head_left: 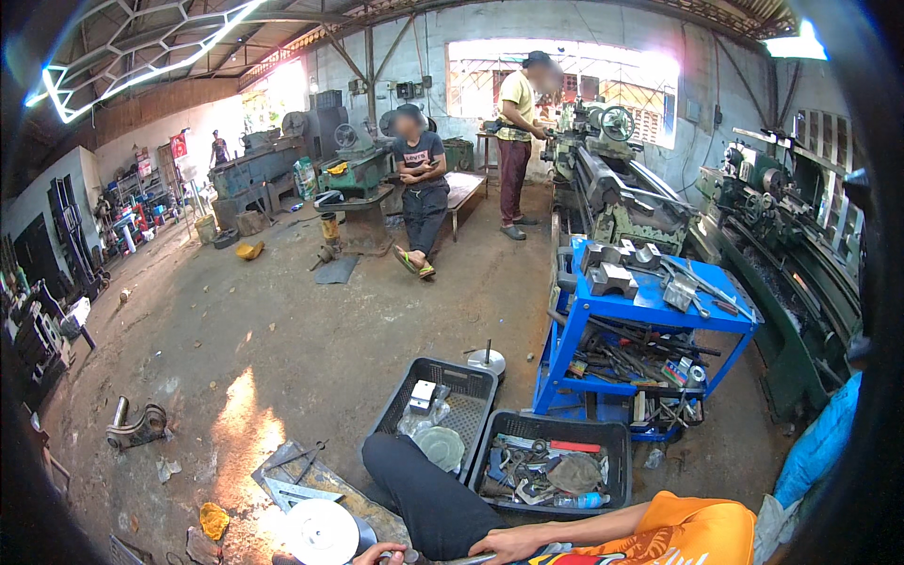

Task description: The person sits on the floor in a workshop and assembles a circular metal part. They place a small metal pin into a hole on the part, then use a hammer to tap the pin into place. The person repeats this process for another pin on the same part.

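My left hand (379, 554) is at the lower edge, its fingers curled round a slim metal rod-like tool (461, 561) that is mostly cut off by the picture's edge. Over the same tool's other end lies my right hand (508, 543), fingers bent down and partly hidden. My dark-trousered knee rises between the hands and the crates. Just left of my left hand is a pale round metal disc (320, 533) with a small hole in its middle. Beyond it, a metal set square (299, 493) and a pair of dark dividers (306, 458) rest on a worn flat plate.
Two black crates (492, 384) (625, 471) of parts and tools stand before me. A blue tool cart (556, 363) is at right, near green lathes (782, 320). One person (421, 179) sits far off; another (518, 122) stands at a lathe. A metal bracket (137, 426) lies left.
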{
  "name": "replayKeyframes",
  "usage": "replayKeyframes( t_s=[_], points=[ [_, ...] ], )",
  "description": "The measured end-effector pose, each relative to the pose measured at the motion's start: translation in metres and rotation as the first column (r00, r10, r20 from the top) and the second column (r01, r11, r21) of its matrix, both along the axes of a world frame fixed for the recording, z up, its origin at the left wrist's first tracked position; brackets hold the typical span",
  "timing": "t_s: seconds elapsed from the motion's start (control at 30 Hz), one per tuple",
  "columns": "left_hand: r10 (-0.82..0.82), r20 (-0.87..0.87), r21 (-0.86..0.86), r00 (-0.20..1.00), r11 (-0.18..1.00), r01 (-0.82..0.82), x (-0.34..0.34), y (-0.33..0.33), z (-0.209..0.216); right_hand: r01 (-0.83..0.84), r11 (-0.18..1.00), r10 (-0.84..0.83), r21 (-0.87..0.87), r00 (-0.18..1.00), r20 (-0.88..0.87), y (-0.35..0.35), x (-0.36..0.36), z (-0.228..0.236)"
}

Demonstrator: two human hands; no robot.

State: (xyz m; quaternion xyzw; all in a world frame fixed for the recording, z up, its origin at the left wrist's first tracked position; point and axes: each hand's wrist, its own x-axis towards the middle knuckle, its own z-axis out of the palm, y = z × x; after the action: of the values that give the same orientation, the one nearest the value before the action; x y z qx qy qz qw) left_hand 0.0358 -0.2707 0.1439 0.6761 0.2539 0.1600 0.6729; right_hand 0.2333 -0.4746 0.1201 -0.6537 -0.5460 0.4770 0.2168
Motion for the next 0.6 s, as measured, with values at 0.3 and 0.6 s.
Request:
replayKeyframes(
  t_s=[0.3,0.6],
  points=[
    [-0.027,-0.029,0.11,0.999,0.993,0.03,0.007,-0.007,0.016,-0.001,1.0,0.001,0.001,1.0,0.014,0.0,0.0,-0.006],
    [-0.006,-0.082,0.1,0.997,0.995,0.014,0.015,0.004,0.007,0.006,0.999,-0.007,0.036,1.0,0.025,0.0,0.0,-0.006]
  ],
)
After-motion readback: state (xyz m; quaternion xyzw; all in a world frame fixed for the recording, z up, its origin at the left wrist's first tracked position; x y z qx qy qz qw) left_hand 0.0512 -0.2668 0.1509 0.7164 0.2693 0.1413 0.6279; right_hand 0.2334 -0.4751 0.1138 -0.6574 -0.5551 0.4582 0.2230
